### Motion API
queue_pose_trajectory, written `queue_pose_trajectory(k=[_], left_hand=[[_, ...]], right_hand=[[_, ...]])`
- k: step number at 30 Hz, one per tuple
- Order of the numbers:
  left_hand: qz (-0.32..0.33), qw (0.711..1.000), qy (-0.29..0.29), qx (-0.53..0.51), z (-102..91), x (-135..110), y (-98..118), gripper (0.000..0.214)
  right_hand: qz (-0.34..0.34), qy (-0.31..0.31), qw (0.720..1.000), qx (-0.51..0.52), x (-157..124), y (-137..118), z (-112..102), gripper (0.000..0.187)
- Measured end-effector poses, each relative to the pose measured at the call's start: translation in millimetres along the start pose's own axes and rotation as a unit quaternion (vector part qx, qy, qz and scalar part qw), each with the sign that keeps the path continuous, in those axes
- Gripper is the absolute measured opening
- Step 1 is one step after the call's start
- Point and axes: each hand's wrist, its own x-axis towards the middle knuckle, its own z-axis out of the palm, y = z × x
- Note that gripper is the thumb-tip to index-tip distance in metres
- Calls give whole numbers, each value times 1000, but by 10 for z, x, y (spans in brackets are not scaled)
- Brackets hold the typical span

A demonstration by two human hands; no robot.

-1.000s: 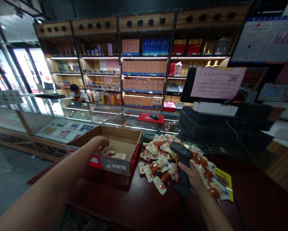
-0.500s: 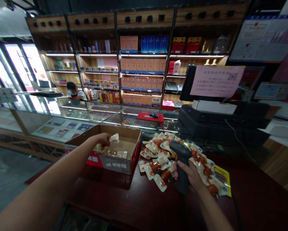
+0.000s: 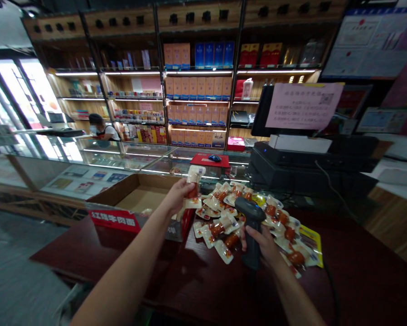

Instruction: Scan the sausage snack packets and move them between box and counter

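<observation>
Above the right rim of the cardboard box (image 3: 111, 219), my left hand (image 3: 179, 194) is closed on a clear-and-white snack packet (image 3: 196, 174) with something brown inside. My right hand (image 3: 263, 240) wraps round the handle of a dark barcode scanner (image 3: 253, 226), whose head points away from me. Around and behind the scanner lies a heap of similar snack packets (image 3: 217, 228) with reddish-brown contents. A yellow-edged packet (image 3: 312, 244) lies at the heap's right end. My left forearm hides part of the box's front and its inside.
A dark red wooden table (image 3: 122, 271) bears the box and packets. Behind it runs a glass display counter (image 3: 138, 156) with a mouse (image 3: 215, 158) on a red mat. A monitor (image 3: 263, 111) stands at the right. A person (image 3: 103, 129) is behind the counter, far left.
My left hand has come up out of the box and moved right, carrying a packet towards the heap. My right hand keeps its hold on the scanner. The view has shifted slightly.
</observation>
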Motion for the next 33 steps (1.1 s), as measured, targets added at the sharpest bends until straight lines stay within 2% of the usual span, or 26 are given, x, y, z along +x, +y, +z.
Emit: queue_pose_trajectory(k=[2,5,8,11,16,24,33], left_hand=[[-37,997,-16,-59,266,-90,-241,42],[-56,995,-11,-76,439,-138,-661,48],[-50,998,32,-33,401,-124,-1016,47],[-51,995,82,4,295,-100,-1223,43],[-81,994,67,20,200,-79,-1304,44],[-78,994,77,8,190,-74,-1320,47],[-79,995,62,24,183,-91,-1337,50]], right_hand=[[-7,4,1000,5,-5,36,-17,33],[-4,11,1000,9,-15,85,-48,34],[-1,2,1000,7,-21,142,-74,36],[7,-14,1000,0,-24,200,-95,38],[13,-20,999,-27,-37,245,-131,38],[64,-17,996,-66,-62,238,-72,38],[70,-16,995,-70,-80,241,-48,35]])
